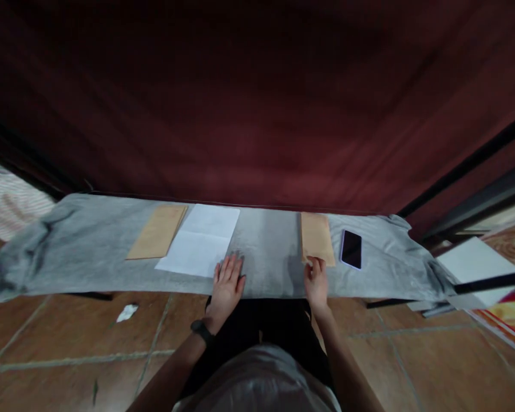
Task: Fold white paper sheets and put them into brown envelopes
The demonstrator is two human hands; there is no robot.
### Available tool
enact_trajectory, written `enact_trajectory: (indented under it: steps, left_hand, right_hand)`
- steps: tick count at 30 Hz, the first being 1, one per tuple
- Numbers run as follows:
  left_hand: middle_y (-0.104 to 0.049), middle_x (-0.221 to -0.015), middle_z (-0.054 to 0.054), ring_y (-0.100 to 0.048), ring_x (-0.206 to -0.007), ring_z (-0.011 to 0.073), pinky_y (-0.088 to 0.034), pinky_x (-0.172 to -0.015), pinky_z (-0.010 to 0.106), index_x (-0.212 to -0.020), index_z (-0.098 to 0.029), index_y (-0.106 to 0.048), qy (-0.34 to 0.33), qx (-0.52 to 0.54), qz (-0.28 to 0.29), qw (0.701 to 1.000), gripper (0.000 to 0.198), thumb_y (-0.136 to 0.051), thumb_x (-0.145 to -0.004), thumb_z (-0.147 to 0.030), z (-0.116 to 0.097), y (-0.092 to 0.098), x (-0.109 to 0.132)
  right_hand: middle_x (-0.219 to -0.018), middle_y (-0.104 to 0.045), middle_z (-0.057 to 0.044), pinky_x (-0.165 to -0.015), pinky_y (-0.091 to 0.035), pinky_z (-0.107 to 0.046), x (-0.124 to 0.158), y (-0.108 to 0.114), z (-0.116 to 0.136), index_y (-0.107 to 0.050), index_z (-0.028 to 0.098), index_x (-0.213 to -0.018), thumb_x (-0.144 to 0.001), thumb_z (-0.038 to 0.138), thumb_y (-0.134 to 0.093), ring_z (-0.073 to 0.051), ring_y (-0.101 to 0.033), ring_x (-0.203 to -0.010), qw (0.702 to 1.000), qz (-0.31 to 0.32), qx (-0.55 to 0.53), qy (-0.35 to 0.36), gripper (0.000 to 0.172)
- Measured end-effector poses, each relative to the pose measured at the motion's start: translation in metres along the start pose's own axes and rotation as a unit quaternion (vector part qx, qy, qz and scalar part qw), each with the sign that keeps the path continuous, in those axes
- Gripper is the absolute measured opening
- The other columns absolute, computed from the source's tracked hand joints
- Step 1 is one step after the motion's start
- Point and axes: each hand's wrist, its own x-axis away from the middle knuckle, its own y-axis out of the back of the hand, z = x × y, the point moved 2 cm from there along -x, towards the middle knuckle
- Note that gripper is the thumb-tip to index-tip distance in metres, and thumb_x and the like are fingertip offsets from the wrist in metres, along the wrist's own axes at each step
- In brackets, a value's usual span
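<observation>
My left hand (227,278) lies flat with fingers stretched out on the grey cloth (266,252), its fingertips at the near right corner of a white sheet of paper (201,240). A black band sits on that wrist. My right hand (316,278) is closed on the near edge of a brown envelope (316,237) lying on the cloth. A second brown envelope (158,231) rests left of the white sheet, partly under it.
A black phone (352,249) lies screen up right of the held envelope. A dark red curtain (257,103) hangs behind the cloth-covered surface. White sheets (476,266) sit at the far right. A scrap of paper (126,312) lies on the brown tiled floor.
</observation>
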Motion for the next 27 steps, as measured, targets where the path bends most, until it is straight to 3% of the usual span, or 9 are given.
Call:
enact_trajectory:
  steps: [3,7,13,17,22,27]
  left_hand:
    - [-0.035,-0.160,0.015,-0.023,-0.152,0.0314,-0.023,-0.121,0.056,-0.150,-0.015,-0.042,0.083,-0.035,-0.014,0.996,0.054,-0.039,-0.101,-0.037,0.035,0.010,0.005]
    - [-0.050,-0.149,0.020,-0.042,-0.142,0.0341,-0.032,-0.117,0.053,-0.139,-0.009,-0.054,0.111,-0.060,0.037,0.991,0.051,-0.042,-0.099,-0.040,0.070,0.018,0.009]
    - [-0.067,-0.132,0.011,-0.059,-0.127,0.0262,-0.044,-0.109,0.041,-0.122,-0.018,-0.068,0.105,-0.001,0.074,0.992,0.035,-0.044,-0.098,-0.026,0.083,0.029,0.003]
    - [-0.076,-0.106,0.011,-0.073,-0.094,0.0250,-0.054,-0.082,0.034,-0.115,-0.018,-0.069,0.194,0.035,0.075,0.977,0.031,-0.046,-0.098,-0.031,0.092,0.035,-0.002]
    - [-0.069,-0.071,0.004,-0.063,-0.064,0.0184,-0.042,-0.060,0.027,-0.086,-0.019,-0.067,0.240,0.073,0.058,0.966,0.026,-0.056,-0.090,-0.042,0.108,0.039,-0.006]
    - [-0.049,-0.053,-0.005,-0.045,-0.053,0.0117,-0.032,-0.053,0.024,-0.060,-0.021,-0.053,0.241,0.219,0.065,0.943,0.033,-0.063,-0.075,-0.049,0.130,0.039,-0.010]
  right_hand:
    - [-0.121,-0.061,-0.012,-0.092,-0.051,-0.038,0.015,-0.025,0.022,-0.060,0.020,-0.122,-0.096,0.020,-0.040,-0.023,-0.061,-0.111,0.994,0.044,-0.024,0.096,0.032]
    - [-0.122,-0.063,-0.012,-0.096,-0.047,-0.040,0.028,-0.046,0.036,-0.061,0.019,-0.121,-0.095,0.012,-0.043,-0.024,-0.057,-0.117,0.986,0.056,0.022,0.156,0.032]
    - [-0.123,-0.064,-0.012,-0.097,-0.044,-0.039,0.031,-0.048,0.032,-0.062,0.018,-0.121,-0.096,0.012,-0.044,-0.024,-0.056,-0.118,0.980,0.062,0.062,0.180,0.031]
    - [-0.124,-0.064,-0.012,-0.098,-0.043,-0.038,0.031,-0.048,0.029,-0.061,0.018,-0.123,-0.097,0.013,-0.043,-0.023,-0.055,-0.119,0.977,0.061,0.064,0.193,0.032]
    - [-0.122,-0.065,-0.011,-0.097,-0.042,-0.038,0.032,-0.051,0.029,-0.062,0.018,-0.122,-0.097,0.014,-0.042,-0.023,-0.056,-0.117,0.978,0.058,0.068,0.189,0.032]
    - [-0.122,-0.065,-0.011,-0.098,-0.042,-0.039,0.032,-0.050,0.030,-0.061,0.018,-0.123,-0.097,0.015,-0.042,-0.024,-0.056,-0.117,0.978,0.062,0.071,0.188,0.032]
